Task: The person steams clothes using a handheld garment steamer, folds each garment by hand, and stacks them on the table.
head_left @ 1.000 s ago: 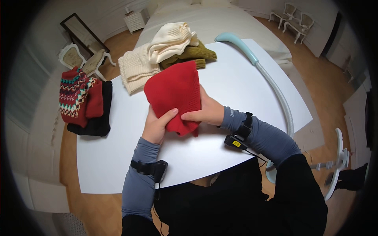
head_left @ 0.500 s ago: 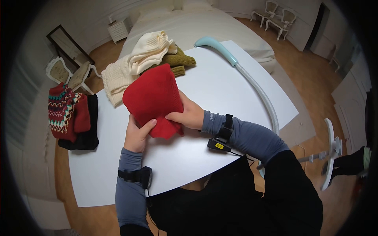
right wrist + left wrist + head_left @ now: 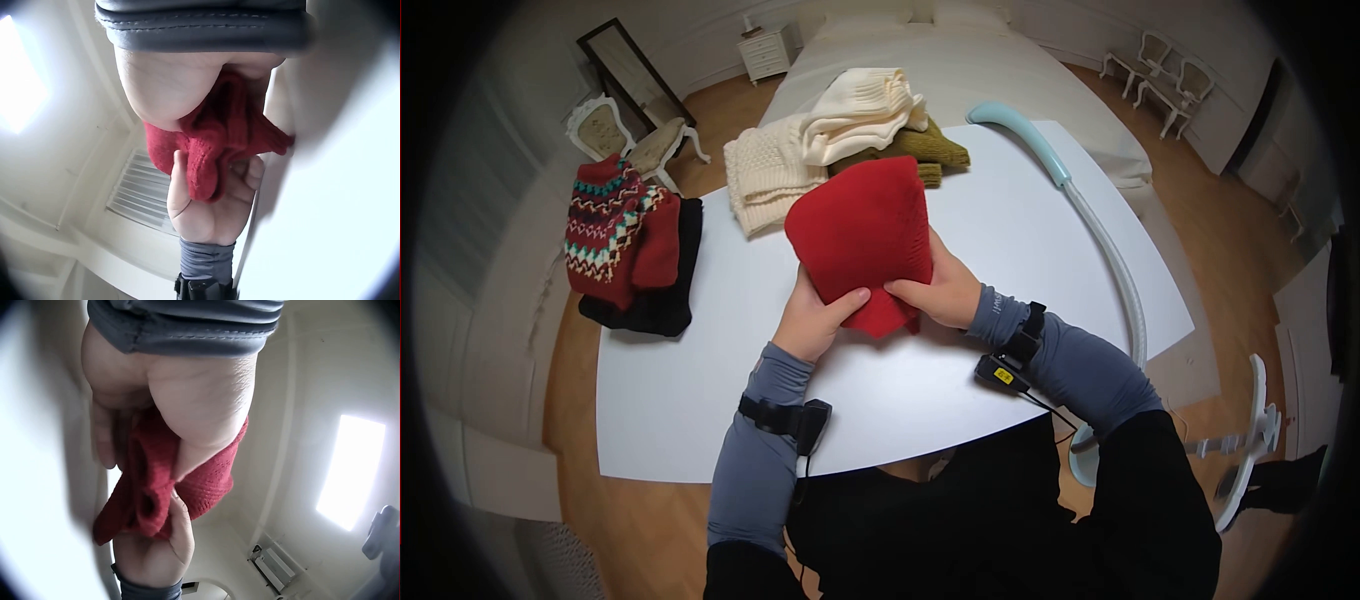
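Both hands hold a folded red knit sweater point(image 3: 860, 225) in front of the body, over the white table point(image 3: 680, 410). My left hand point(image 3: 808, 318) grips its near left side, thumb on top. On the near right side, my right hand point(image 3: 945, 290) grips it the same way, the two thumb tips close together. The wrist views show loose folds of the red knit point(image 3: 150, 481) bunched between the palms, with fingers underneath. In the head view the sweater hides most of the fingers.
Beyond the sweater lie a cream cable-knit point(image 3: 770, 175), a white ribbed knit point(image 3: 860, 115) and an olive knit point(image 3: 940, 150). A patterned red sweater point(image 3: 605, 235) rests on black cloth point(image 3: 665, 310) at the left. A light-blue handle point(image 3: 1025, 140) with a grey hose point(image 3: 1110, 250) crosses the right side.
The head view swings one way and back. Both hands keep hold of the red sweater, and its near end hangs down slightly less below the thumbs than a second ago.
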Available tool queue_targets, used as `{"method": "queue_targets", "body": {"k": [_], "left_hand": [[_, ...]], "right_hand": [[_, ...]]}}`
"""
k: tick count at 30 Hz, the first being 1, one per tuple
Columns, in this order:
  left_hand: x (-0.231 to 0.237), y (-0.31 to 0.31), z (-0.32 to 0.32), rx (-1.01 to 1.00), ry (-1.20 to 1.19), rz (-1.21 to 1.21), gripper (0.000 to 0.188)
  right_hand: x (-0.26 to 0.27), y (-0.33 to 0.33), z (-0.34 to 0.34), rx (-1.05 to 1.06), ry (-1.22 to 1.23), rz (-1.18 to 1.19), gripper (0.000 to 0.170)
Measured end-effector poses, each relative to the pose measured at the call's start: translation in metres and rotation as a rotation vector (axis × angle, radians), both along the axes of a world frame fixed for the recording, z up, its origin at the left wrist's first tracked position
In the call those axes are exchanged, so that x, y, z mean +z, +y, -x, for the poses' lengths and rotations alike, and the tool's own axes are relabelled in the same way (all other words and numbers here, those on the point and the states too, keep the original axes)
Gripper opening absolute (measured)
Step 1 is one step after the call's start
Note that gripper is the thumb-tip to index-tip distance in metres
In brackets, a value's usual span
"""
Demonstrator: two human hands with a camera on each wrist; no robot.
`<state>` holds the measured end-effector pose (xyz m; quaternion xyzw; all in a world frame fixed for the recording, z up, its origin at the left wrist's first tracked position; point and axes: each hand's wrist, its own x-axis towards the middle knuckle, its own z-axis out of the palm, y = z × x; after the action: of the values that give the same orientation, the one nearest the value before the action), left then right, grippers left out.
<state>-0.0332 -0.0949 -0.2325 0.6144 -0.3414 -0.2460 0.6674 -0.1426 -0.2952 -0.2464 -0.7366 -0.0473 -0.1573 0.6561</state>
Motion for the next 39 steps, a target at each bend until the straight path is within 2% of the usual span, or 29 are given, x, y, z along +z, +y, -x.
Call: {"method": "queue_targets", "body": {"k": [3,6,8,9,11,12,14,15,16,18,19,22,24,27,30,32,33,37,39], "left_hand": [[0.001,0.003,-0.003,0.02,-0.02,0.021,0.082],[0.004,0.01,-0.011,-0.005,-0.143,-0.001,0.077],[0.0,0.019,-0.02,-0.127,0.231,0.101,0.066],[0.0,0.021,-0.026,-0.126,0.23,0.109,0.066],[-0.001,0.025,-0.039,-0.039,0.362,0.236,0.049],[-0.009,0.026,-0.05,-0.034,0.362,0.246,0.049],[-0.019,0.025,-0.065,0.384,0.173,0.053,0.033],[-0.027,0.024,-0.068,0.464,0.102,0.051,0.023],[-0.027,0.027,-0.071,0.464,0.105,0.061,0.023],[-0.028,0.036,-0.079,0.318,0.155,0.053,0.023],[-0.027,0.037,-0.081,0.32,0.157,0.057,0.023],[-0.027,0.039,-0.081,0.257,0.2,0.043,0.023],[-0.026,0.036,-0.082,0.241,0.192,0.028,0.025],[-0.025,0.037,-0.084,0.235,0.289,0.114,0.03],[-0.028,0.041,-0.085,0.196,0.246,0.112,0.038],[-0.034,0.039,-0.086,0.222,0.245,0.128,0.038],[-0.033,0.039,-0.086,0.216,0.233,0.106,0.037],[-0.031,0.039,-0.085,0.226,0.234,0.09,0.034],[-0.028,0.039,-0.084,0.226,0.227,0.074,0.033]], "right_hand": [[0.003,0.003,0.0,-0.015,-0.031,0.019,0.094],[0.013,0.005,0.004,-0.035,-0.004,0.025,0.089],[0.012,0.003,0.003,-0.037,-0.062,0.007,0.083],[0.014,0.002,0.002,-0.034,-0.063,0.015,0.083],[0.017,-0.001,0.001,-0.051,-0.043,-0.039,0.078],[0.017,-0.003,0.0,-0.044,-0.042,-0.031,0.078],[0.02,-0.007,-0.003,-0.078,-0.03,-0.062,0.075],[0.023,-0.009,-0.003,-0.097,-0.04,-0.071,0.074],[0.028,-0.01,-0.005,-0.097,-0.04,-0.061,0.074],[0.038,-0.015,-0.011,-0.161,-0.156,-0.087,0.073],[0.043,-0.021,-0.014,-0.202,-0.096,-0.088,0.072],[0.059,-0.029,-0.031,-0.182,-0.222,-0.104,0.061],[0.07,-0.025,-0.045,-0.15,-0.193,-0.173,0.057],[0.069,-0.005,-0.074,-0.151,-0.268,-0.146,0.06],[0.054,0.023,-0.083,-0.093,-0.269,-0.168,0.067],[0.042,0.029,-0.082,-0.093,-0.309,-0.07,0.072],[0.036,0.03,-0.082,-0.083,-0.305,-0.142,0.075],[0.056,-0.007,-0.067,-0.164,-0.387,-0.183,0.074],[0.069,-0.045,-0.063,-0.398,-0.424,-0.094,0.068]]}}
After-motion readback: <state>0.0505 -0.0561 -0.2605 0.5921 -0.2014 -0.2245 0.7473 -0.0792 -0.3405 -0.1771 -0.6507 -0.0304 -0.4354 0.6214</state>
